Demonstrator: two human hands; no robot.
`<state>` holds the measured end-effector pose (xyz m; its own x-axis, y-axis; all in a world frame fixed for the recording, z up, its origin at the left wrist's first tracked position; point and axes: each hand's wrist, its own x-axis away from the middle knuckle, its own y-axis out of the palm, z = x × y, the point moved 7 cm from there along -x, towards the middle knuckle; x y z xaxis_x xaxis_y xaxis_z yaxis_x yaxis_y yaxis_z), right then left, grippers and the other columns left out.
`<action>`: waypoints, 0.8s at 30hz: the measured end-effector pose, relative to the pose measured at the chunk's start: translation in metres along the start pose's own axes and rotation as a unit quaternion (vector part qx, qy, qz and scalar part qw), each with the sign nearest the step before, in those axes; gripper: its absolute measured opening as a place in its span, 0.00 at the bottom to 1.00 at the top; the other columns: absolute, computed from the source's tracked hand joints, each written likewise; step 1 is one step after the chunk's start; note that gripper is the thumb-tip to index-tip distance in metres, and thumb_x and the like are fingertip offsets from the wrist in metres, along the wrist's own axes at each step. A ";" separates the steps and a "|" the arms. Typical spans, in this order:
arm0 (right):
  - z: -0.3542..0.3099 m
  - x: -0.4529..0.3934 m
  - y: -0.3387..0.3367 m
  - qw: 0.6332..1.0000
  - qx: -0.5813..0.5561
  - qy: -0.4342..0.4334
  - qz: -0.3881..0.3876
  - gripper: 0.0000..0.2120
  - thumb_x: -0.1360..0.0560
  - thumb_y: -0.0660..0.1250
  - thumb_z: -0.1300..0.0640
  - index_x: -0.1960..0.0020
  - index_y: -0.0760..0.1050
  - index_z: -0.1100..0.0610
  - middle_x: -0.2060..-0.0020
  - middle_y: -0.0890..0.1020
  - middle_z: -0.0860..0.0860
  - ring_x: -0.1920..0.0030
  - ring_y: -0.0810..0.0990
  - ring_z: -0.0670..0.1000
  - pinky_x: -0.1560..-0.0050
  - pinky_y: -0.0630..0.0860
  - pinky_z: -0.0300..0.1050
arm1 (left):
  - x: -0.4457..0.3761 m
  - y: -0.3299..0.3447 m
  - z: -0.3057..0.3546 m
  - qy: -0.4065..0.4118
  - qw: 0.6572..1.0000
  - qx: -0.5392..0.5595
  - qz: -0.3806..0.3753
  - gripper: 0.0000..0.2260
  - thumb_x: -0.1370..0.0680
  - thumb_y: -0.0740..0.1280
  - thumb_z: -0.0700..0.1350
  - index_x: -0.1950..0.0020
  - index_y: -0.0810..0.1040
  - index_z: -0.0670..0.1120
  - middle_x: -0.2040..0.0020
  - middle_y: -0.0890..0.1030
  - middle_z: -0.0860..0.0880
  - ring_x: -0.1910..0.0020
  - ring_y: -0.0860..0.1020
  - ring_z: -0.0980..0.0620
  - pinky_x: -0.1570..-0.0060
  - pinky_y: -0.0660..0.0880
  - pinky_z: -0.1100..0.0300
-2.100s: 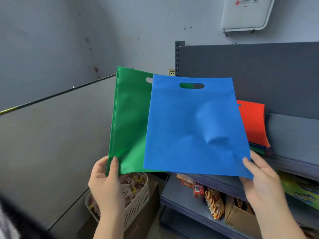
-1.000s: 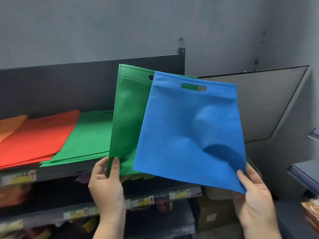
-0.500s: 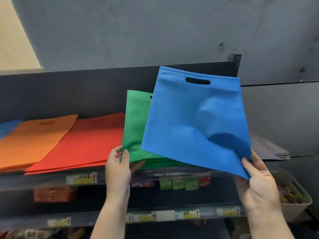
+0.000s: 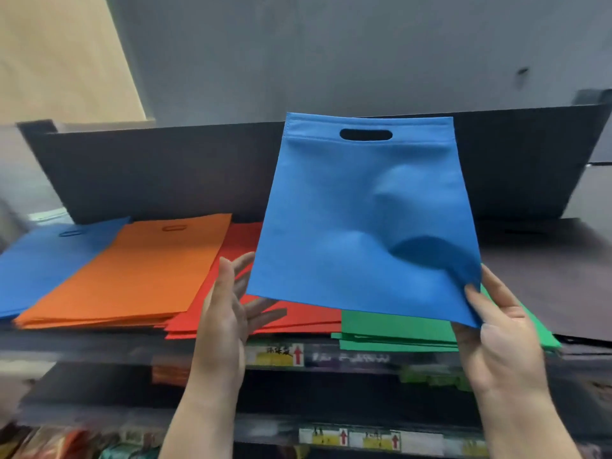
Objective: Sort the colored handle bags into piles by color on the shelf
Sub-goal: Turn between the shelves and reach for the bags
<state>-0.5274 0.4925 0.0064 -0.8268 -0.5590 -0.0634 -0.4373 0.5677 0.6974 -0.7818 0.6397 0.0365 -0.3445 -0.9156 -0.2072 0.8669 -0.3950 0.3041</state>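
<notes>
A: Bags on the top shelf (image 4: 99, 342), left to right?
B: Blue pile (image 4: 43, 263) at far left, lying flat. Orange pile (image 4: 139, 276) overlaps its right edge. Red pile (image 4: 225, 313) next, partly under the orange one. Green pile (image 4: 390, 332) beside the red, then a dark pile (image 4: 546, 279) at far right.
A: Left hand (image 4: 228, 313)?
B: In front of the red pile, fingers spread and relaxed, gripping nothing.
A: And the held blue bag (image 4: 357, 220)?
B: Upright in the air above the red and green piles, handle cutout at top, fabric dented near the lower right.
A: Right hand (image 4: 503, 336)?
B: Pinches the bag's lower right corner, thumb on the front face, fingers behind.
</notes>
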 end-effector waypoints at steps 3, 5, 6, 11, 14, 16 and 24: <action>0.028 0.002 0.029 0.999 0.014 0.014 -0.034 0.24 0.21 0.57 0.68 0.62 0.85 0.48 0.60 0.86 0.47 0.59 0.84 0.44 0.58 0.80 0.35 | 0.004 -0.026 0.016 0.021 1.000 -0.004 -0.010 0.31 0.33 0.66 0.71 0.38 0.76 0.52 0.44 0.83 0.48 0.50 0.83 0.46 0.61 0.80 0.56; 0.046 0.004 0.050 0.998 0.013 0.031 -0.060 0.24 0.22 0.58 0.68 0.61 0.85 0.48 0.59 0.86 0.47 0.57 0.84 0.44 0.58 0.80 0.35 | 0.005 -0.044 0.022 0.031 0.999 -0.028 0.013 0.28 0.34 0.73 0.64 0.39 0.77 0.52 0.44 0.82 0.49 0.48 0.82 0.47 0.61 0.80 0.57; 0.055 0.005 0.060 0.996 0.013 0.046 -0.072 0.23 0.22 0.58 0.68 0.61 0.85 0.49 0.58 0.86 0.48 0.57 0.84 0.44 0.58 0.80 0.35 | 0.006 -0.056 0.023 0.032 0.998 -0.035 0.038 0.23 0.33 0.75 0.59 0.41 0.78 0.53 0.45 0.83 0.50 0.48 0.82 0.48 0.61 0.80 0.58; 0.101 0.021 0.117 0.983 0.028 0.115 -0.142 0.15 0.21 0.59 0.67 0.50 0.80 0.53 0.55 0.86 0.51 0.55 0.84 0.48 0.56 0.81 0.38 | 0.018 -0.122 0.037 0.074 0.975 -0.094 0.186 0.11 0.26 0.69 0.42 0.44 0.79 0.53 0.48 0.84 0.53 0.48 0.82 0.53 0.53 0.80 0.59; 0.128 0.039 0.154 0.971 0.044 0.123 -0.199 0.14 0.22 0.60 0.67 0.47 0.80 0.53 0.52 0.85 0.52 0.53 0.84 0.48 0.54 0.80 0.38 | 0.031 -0.164 0.047 0.104 0.956 -0.118 0.248 0.12 0.23 0.67 0.39 0.44 0.79 0.55 0.49 0.84 0.56 0.49 0.82 0.56 0.56 0.79 0.65; 0.147 0.052 0.177 0.962 0.055 0.122 -0.237 0.14 0.22 0.60 0.67 0.47 0.80 0.52 0.52 0.85 0.51 0.53 0.84 0.47 0.56 0.80 0.36 | 0.038 -0.193 0.054 0.117 0.942 -0.131 0.288 0.13 0.23 0.67 0.39 0.45 0.79 0.57 0.49 0.83 0.57 0.49 0.81 0.58 0.57 0.78 0.64; 0.228 0.105 0.269 0.924 0.139 0.076 -0.348 0.14 0.24 0.64 0.68 0.48 0.80 0.51 0.54 0.86 0.50 0.54 0.84 0.48 0.58 0.80 0.37 | 0.036 -0.326 0.088 0.170 0.885 -0.189 0.390 0.14 0.23 0.67 0.39 0.47 0.78 0.59 0.52 0.83 0.59 0.51 0.81 0.58 0.55 0.76 0.62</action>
<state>-0.8128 0.7245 0.0248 -0.2610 -0.9135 -0.3121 -0.9360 0.1603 0.3134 -1.1088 0.7286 0.0118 0.4845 -0.7979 -0.3585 0.8740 0.4593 0.1588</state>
